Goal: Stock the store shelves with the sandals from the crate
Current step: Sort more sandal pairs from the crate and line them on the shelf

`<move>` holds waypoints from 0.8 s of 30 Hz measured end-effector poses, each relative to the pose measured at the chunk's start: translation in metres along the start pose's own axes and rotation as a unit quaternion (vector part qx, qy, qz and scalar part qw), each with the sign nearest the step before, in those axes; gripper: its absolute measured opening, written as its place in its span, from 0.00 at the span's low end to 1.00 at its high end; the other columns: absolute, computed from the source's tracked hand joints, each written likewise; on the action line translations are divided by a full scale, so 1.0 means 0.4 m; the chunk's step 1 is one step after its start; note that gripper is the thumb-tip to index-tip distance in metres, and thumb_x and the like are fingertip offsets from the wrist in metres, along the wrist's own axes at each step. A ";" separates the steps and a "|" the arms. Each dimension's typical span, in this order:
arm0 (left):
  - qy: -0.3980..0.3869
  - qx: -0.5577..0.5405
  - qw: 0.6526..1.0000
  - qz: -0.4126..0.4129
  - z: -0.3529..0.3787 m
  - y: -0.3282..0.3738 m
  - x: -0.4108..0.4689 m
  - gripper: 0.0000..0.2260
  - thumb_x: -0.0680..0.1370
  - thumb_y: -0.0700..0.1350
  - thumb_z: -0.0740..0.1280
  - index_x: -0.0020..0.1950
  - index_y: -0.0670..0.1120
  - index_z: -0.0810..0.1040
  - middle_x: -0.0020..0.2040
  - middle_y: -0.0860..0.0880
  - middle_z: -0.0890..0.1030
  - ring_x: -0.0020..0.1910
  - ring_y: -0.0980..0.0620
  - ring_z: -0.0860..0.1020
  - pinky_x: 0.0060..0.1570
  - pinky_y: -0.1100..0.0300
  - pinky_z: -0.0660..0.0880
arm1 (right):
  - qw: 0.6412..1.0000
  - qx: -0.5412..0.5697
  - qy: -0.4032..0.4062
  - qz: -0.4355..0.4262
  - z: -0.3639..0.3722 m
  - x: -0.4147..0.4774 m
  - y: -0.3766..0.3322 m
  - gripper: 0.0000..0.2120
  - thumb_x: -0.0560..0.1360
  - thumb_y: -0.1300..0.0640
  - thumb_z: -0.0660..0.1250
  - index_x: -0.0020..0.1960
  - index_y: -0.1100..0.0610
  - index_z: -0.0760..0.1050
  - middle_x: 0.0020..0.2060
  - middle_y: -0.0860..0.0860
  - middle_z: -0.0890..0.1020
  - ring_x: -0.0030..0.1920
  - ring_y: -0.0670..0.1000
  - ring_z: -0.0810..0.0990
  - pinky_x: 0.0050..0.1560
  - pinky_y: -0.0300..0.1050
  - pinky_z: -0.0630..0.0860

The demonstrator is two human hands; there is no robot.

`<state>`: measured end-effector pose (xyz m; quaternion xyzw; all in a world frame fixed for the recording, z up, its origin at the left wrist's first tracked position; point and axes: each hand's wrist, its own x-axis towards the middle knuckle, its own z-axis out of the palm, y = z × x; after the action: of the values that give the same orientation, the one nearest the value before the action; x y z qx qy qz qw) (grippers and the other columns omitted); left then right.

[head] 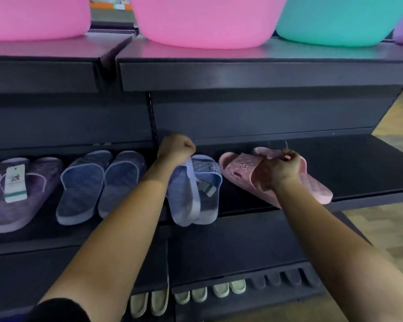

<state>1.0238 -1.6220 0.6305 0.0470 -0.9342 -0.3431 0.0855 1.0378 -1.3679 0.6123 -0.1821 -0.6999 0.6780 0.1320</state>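
My left hand [176,147] grips the toe end of a blue pair of sandals [196,194] that lies on the dark middle shelf [358,168], heels hanging over its front edge. My right hand [277,169] holds a pink pair of sandals [240,167] by the straps, just to the right of the blue pair; the pink soles rest on the same shelf. Further left on that shelf sit another blue pair [98,184] and a purple pair [21,194] with a white tag. No crate is in view.
The shelf above [242,73] carries two pink plastic basins [205,19] and a teal one [335,17]. On the bottom shelf stand several pale green sandals [196,293] and dark ones [286,278]. Wooden floor [396,115] shows at the right.
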 end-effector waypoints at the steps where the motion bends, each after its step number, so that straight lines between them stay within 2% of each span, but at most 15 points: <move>1: 0.000 -0.028 1.000 0.003 0.000 -0.007 -0.006 0.06 0.73 0.40 0.68 0.46 0.45 0.84 0.46 0.51 0.84 0.47 0.54 0.80 0.49 0.63 0.74 | 1.000 -0.015 -0.008 -0.008 0.004 0.008 0.016 0.17 0.70 0.68 0.68 0.54 0.55 0.70 0.53 0.61 0.81 0.48 0.59 0.81 0.49 0.52 0.79; 3: -0.005 -0.096 0.995 -0.007 -0.006 -0.014 -0.031 0.08 0.74 0.40 0.69 0.52 0.44 0.83 0.47 0.51 0.82 0.48 0.55 0.78 0.49 0.65 0.70 | 0.999 -0.034 -0.012 -0.019 0.012 0.015 0.038 0.16 0.71 0.66 0.66 0.57 0.55 0.70 0.53 0.56 0.82 0.51 0.56 0.81 0.58 0.54 0.77; 4: -0.007 -0.126 0.992 -0.012 -0.008 -0.018 -0.042 0.09 0.75 0.40 0.69 0.54 0.44 0.82 0.49 0.50 0.82 0.50 0.55 0.78 0.49 0.65 0.69 | 0.998 -0.055 -0.007 -0.026 0.016 0.018 0.044 0.18 0.71 0.63 0.65 0.60 0.55 0.70 0.53 0.54 0.82 0.51 0.55 0.81 0.59 0.55 0.77; 6: 0.002 -0.155 0.988 -0.010 -0.010 -0.027 -0.060 0.10 0.76 0.39 0.66 0.57 0.44 0.81 0.52 0.48 0.81 0.52 0.54 0.78 0.50 0.65 0.69 | 0.994 -0.096 -0.016 -0.046 0.023 0.033 0.068 0.23 0.70 0.57 0.59 0.65 0.53 0.68 0.51 0.56 0.82 0.47 0.58 0.82 0.52 0.56 0.79; 8: 0.030 -0.159 0.987 -0.006 -0.011 -0.031 -0.078 0.11 0.77 0.39 0.65 0.58 0.43 0.81 0.54 0.46 0.80 0.53 0.54 0.78 0.50 0.66 0.69 | 0.989 -0.124 -0.041 -0.066 0.033 0.036 0.092 0.30 0.66 0.55 0.55 0.68 0.52 0.62 0.55 0.65 0.79 0.43 0.62 0.82 0.45 0.56 0.80; 10: 0.063 -0.143 0.987 0.021 -0.014 -0.032 -0.090 0.08 0.76 0.38 0.65 0.52 0.40 0.82 0.49 0.44 0.78 0.46 0.62 0.78 0.44 0.72 0.68 | 0.982 -0.159 -0.046 -0.086 0.040 -0.012 0.082 0.33 0.64 0.55 0.57 0.70 0.54 0.60 0.65 0.66 0.71 0.52 0.63 0.80 0.54 0.56 0.78; 12: 0.075 -0.105 0.991 0.042 -0.017 -0.030 -0.094 0.05 0.75 0.38 0.67 0.43 0.42 0.82 0.41 0.46 0.74 0.35 0.64 0.74 0.36 0.75 0.66 | 0.975 -0.172 -0.059 -0.130 0.051 -0.066 0.063 0.29 0.69 0.59 0.62 0.70 0.57 0.65 0.71 0.62 0.64 0.62 0.57 0.73 0.64 0.47 0.71; 13: 0.066 -0.096 0.992 0.041 -0.018 -0.032 -0.092 0.05 0.75 0.40 0.68 0.42 0.41 0.82 0.39 0.48 0.75 0.35 0.64 0.74 0.36 0.74 0.66 | 0.970 -0.175 -0.065 -0.156 0.056 -0.087 0.060 0.26 0.70 0.62 0.63 0.69 0.59 0.68 0.72 0.61 0.62 0.64 0.55 0.71 0.64 0.42 0.68; 14: 0.050 -0.094 0.994 0.037 -0.021 -0.034 -0.090 0.04 0.75 0.42 0.69 0.44 0.44 0.83 0.39 0.50 0.78 0.38 0.63 0.75 0.37 0.74 0.67 | 0.967 -0.173 -0.069 -0.174 0.060 -0.102 0.061 0.25 0.70 0.63 0.62 0.67 0.59 0.70 0.71 0.59 0.64 0.63 0.53 0.70 0.63 0.40 0.66; 15: 0.038 -0.097 0.994 0.030 -0.024 -0.036 -0.089 0.06 0.75 0.45 0.69 0.47 0.45 0.83 0.42 0.52 0.80 0.42 0.61 0.77 0.39 0.73 0.68 | 0.964 -0.174 -0.069 -0.187 0.065 -0.114 0.064 0.24 0.69 0.63 0.61 0.64 0.59 0.73 0.68 0.58 0.68 0.63 0.54 0.71 0.65 0.42 0.67; 17: 0.019 -0.112 0.993 0.021 -0.031 -0.046 -0.088 0.10 0.77 0.48 0.67 0.54 0.45 0.82 0.49 0.52 0.82 0.49 0.57 0.78 0.46 0.68 0.69 | 0.959 -0.186 -0.072 -0.202 0.076 -0.128 0.069 0.22 0.66 0.60 0.61 0.60 0.56 0.77 0.62 0.56 0.73 0.62 0.59 0.72 0.66 0.54 0.70; 19: 0.015 -0.132 0.991 0.028 -0.035 -0.064 -0.095 0.13 0.78 0.50 0.66 0.58 0.46 0.80 0.54 0.51 0.81 0.53 0.57 0.77 0.51 0.65 0.69 | 0.952 -0.221 -0.070 -0.200 0.086 -0.133 0.075 0.20 0.69 0.62 0.62 0.60 0.54 0.77 0.62 0.54 0.72 0.63 0.62 0.68 0.68 0.56 0.66; 21: 0.019 -0.158 0.986 0.039 -0.038 -0.086 -0.116 0.14 0.77 0.51 0.66 0.61 0.48 0.79 0.58 0.53 0.80 0.58 0.58 0.76 0.57 0.64 0.69 | 0.943 -0.253 -0.062 -0.207 0.093 -0.141 0.081 0.18 0.71 0.63 0.63 0.60 0.54 0.78 0.64 0.53 0.72 0.64 0.63 0.64 0.66 0.48 0.61; 23: 0.026 -0.199 0.979 0.041 -0.039 -0.111 -0.142 0.14 0.77 0.49 0.66 0.62 0.50 0.78 0.60 0.54 0.78 0.60 0.57 0.75 0.59 0.64 0.69 | 0.931 -0.274 -0.050 -0.235 0.102 -0.151 0.090 0.16 0.71 0.63 0.65 0.57 0.55 0.79 0.63 0.54 0.74 0.61 0.62 0.64 0.53 0.40 0.56; 24: 0.027 -0.216 0.975 0.037 -0.037 -0.122 -0.157 0.15 0.77 0.47 0.65 0.64 0.50 0.77 0.60 0.54 0.77 0.61 0.56 0.74 0.58 0.64 0.69 | 0.929 -0.273 -0.058 -0.243 0.110 -0.157 0.094 0.14 0.71 0.63 0.65 0.56 0.57 0.79 0.61 0.55 0.75 0.59 0.61 0.66 0.50 0.39 0.56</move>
<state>1.0895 -1.6593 0.6020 0.0019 -0.8366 -0.5318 0.1314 1.0780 -1.4342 0.5765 0.0042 -0.8870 0.4177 0.1968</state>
